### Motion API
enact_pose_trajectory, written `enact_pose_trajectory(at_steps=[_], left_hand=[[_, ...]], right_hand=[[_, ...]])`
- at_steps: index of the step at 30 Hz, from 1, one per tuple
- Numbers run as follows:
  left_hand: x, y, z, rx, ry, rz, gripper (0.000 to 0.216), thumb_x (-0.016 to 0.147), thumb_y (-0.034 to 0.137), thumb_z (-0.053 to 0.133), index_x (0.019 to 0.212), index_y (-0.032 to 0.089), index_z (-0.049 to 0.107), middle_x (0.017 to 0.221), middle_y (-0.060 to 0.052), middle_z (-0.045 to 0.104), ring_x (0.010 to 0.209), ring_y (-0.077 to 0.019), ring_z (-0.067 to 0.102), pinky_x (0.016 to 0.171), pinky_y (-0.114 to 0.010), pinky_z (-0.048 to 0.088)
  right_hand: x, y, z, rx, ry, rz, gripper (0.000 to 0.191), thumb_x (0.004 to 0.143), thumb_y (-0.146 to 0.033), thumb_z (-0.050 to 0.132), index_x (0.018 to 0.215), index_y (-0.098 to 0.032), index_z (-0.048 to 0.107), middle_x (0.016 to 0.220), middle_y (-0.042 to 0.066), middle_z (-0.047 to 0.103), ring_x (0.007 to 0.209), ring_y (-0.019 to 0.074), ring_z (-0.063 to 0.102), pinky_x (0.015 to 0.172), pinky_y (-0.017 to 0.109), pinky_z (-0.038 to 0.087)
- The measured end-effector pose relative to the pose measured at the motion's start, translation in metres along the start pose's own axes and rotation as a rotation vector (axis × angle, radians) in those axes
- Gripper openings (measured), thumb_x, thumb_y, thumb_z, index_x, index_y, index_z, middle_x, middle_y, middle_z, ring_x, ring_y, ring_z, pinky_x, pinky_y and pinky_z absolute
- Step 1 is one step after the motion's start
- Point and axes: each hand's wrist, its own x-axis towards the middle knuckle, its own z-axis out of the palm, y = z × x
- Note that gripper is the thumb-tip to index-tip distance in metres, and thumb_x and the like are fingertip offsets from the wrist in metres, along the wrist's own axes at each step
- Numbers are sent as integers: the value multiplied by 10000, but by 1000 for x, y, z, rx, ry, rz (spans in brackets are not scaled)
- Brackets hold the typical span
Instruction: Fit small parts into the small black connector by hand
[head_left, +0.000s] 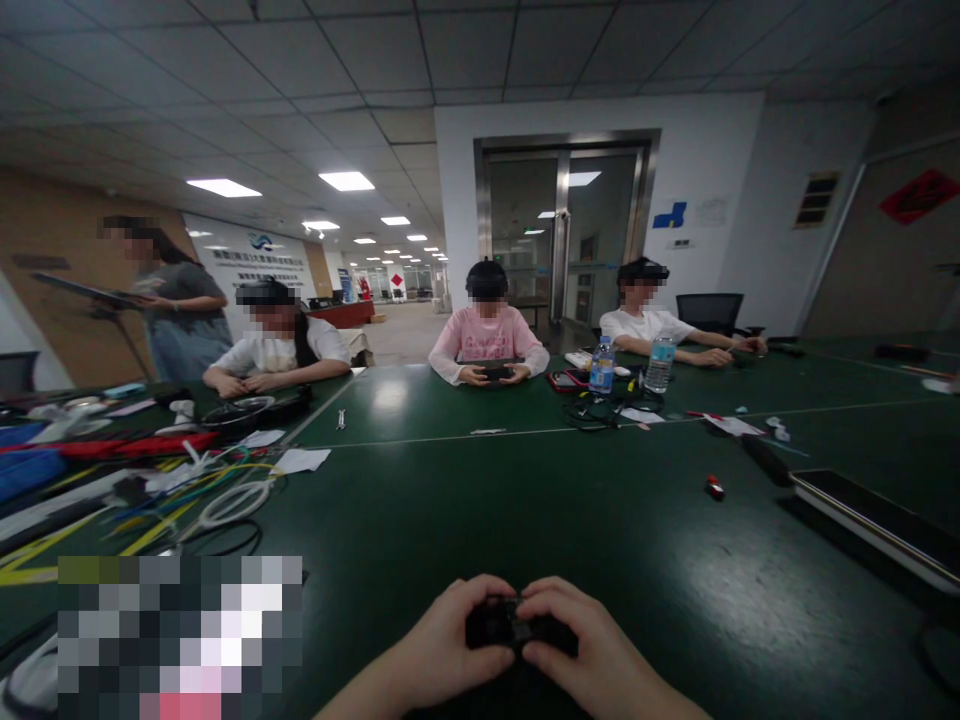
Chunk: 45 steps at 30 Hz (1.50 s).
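Observation:
Low in the head view, my left hand (448,638) and my right hand (586,648) are close together over the near part of the table. Between them is a small black object (491,628), dark and partly covered by my fingers, so its exact kind is unclear. My left fingers and thumb close round its left side. My right hand grips the other side, with its index finger across the top near the middle. Both thumbs sit at the near edge.
The dark green table (420,500) carries loose cables (236,500) at left, a wrench (341,419), a small red item (714,488), a long black-topped device (877,525) at right, and two water bottles (601,370). Several people sit opposite; one person (184,300) stands at left.

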Motion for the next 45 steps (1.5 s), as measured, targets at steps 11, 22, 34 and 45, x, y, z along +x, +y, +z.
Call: enact_pose_trajectory(at_steps=[11, 22, 34, 45], left_hand=[[0, -2, 0, 8, 1, 9, 492, 701, 250, 676, 1171, 236, 532, 1064, -45, 576, 964, -219, 551, 863, -332, 442], [0, 0, -1, 20, -7, 11, 477, 695, 232, 667, 1156, 230, 541, 1060, -43, 584, 968, -220, 544, 875, -333, 434], [0, 0, -1, 16, -8, 5, 491, 695, 229, 661, 1170, 235, 537, 1082, -46, 581, 965, -217, 547, 877, -334, 436], [0, 0, 0, -9, -4, -6, 497, 683, 220, 671, 1163, 228, 543, 1079, -50, 579, 963, -221, 548, 876, -339, 435]], right_hand=[[0, -1, -1, -20, 4, 20, 267, 726, -117, 634, 954, -252, 659, 1083, 33, 617, 1002, 190, 589, 887, 311, 446], [0, 0, 0, -13, -1, 8, 262, 730, -116, 629, 958, -242, 659, 1083, 33, 613, 999, 191, 586, 878, 307, 443], [0, -1, -1, -25, -3, 18, 272, 722, -108, 633, 952, -250, 658, 1083, 33, 616, 1003, 185, 587, 887, 310, 445], [0, -2, -1, -15, -6, 23, 274, 724, -111, 630, 960, -248, 660, 1084, 32, 613, 1009, 191, 584, 887, 304, 441]])
